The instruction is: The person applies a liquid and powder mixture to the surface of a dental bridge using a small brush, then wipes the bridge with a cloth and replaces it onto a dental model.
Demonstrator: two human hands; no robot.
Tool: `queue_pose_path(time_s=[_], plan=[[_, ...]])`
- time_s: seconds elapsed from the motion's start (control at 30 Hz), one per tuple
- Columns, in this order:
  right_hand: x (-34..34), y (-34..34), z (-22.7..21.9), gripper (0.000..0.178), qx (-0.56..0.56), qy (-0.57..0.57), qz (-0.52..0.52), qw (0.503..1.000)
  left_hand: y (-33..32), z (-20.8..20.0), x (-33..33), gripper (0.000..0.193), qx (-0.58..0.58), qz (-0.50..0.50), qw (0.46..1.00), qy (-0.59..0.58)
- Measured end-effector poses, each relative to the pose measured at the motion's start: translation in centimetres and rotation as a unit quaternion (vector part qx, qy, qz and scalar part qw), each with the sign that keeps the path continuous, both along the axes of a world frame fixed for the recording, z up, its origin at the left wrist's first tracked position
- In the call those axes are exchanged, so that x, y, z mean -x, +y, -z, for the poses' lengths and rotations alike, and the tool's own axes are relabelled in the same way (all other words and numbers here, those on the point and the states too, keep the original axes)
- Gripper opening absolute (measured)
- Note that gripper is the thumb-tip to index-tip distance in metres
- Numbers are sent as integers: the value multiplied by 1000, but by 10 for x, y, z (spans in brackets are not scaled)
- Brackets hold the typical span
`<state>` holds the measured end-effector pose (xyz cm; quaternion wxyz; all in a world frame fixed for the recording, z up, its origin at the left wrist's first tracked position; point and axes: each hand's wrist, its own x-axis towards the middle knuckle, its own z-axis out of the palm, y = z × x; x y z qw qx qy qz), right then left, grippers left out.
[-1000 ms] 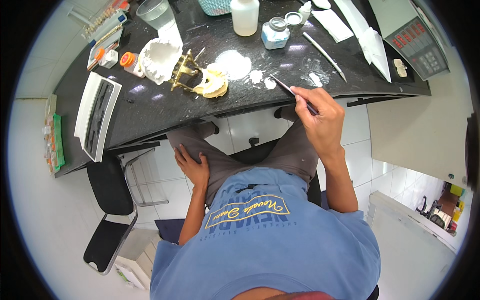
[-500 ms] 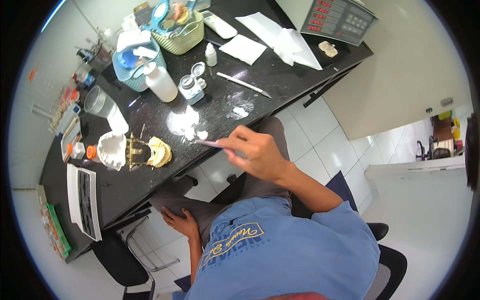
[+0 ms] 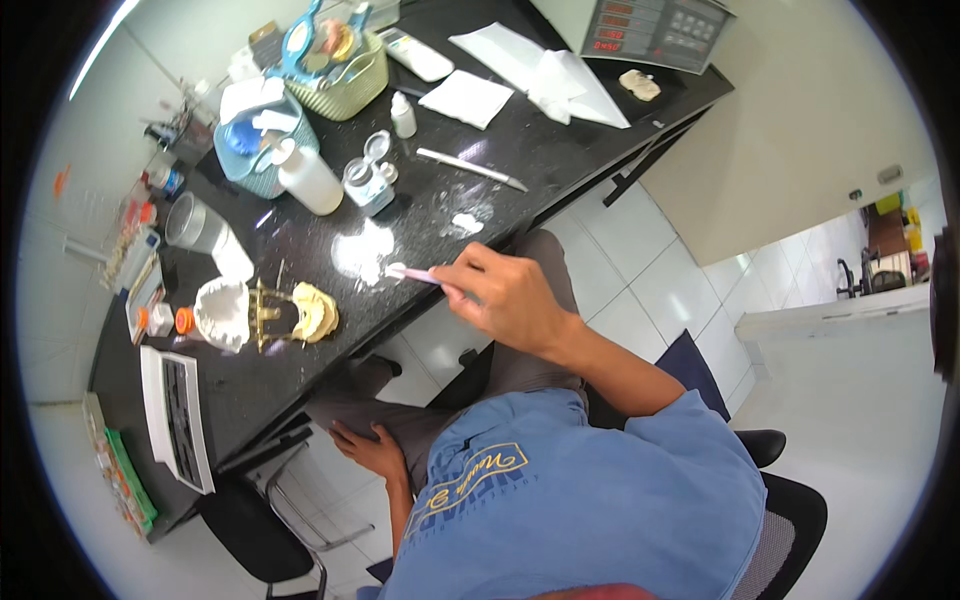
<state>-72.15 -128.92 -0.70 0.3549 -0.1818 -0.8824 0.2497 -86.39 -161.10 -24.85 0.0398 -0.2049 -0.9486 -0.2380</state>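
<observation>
My right hand point(image 3: 510, 295) pinches a slim pink-handled tool point(image 3: 425, 275) above the near edge of the table. The tool's tip meets a small white lump point(image 3: 396, 270) on the black surface; the exact kind of tip is too small to make out. Just beyond lies a bright white patch point(image 3: 362, 250), partly glare. A second white smear point(image 3: 466, 223) is farther right. My left hand point(image 3: 370, 450) rests on my thigh with its fingers spread, holding nothing. Left of the tool stand a cream dental cast point(image 3: 316, 312), a brass articulator point(image 3: 265, 313) and a white cast point(image 3: 222, 314).
Behind the work spot are an open-lidded jar point(image 3: 368, 187), a pump bottle point(image 3: 308, 180), a small dropper bottle point(image 3: 403, 117) and a white-handled knife point(image 3: 470, 168). Baskets point(image 3: 350, 85) stand farther back. White paper point(image 3: 465, 98) and a display unit point(image 3: 655, 35) are at the far right.
The tool's tip has shifted onto the small white lump, and its handle has turned slightly. My left hand stays on my thigh. The whole view has moved a little.
</observation>
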Motion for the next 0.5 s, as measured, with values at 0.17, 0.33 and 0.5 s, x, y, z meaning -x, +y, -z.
queue_pose_path(time_s=[0.17,0.33,0.5], plan=[[-1,0,-3,15,28,11,49,998,6,-7,1,75,-21,13,1000,0],[3,-2,-4,15,31,2,66,997,2,-8,0,77,-9,-8,1000,-7],[7,-7,-7,15,41,-39,42,998,0,-6,-1,78,-6,-11,1000,-3]])
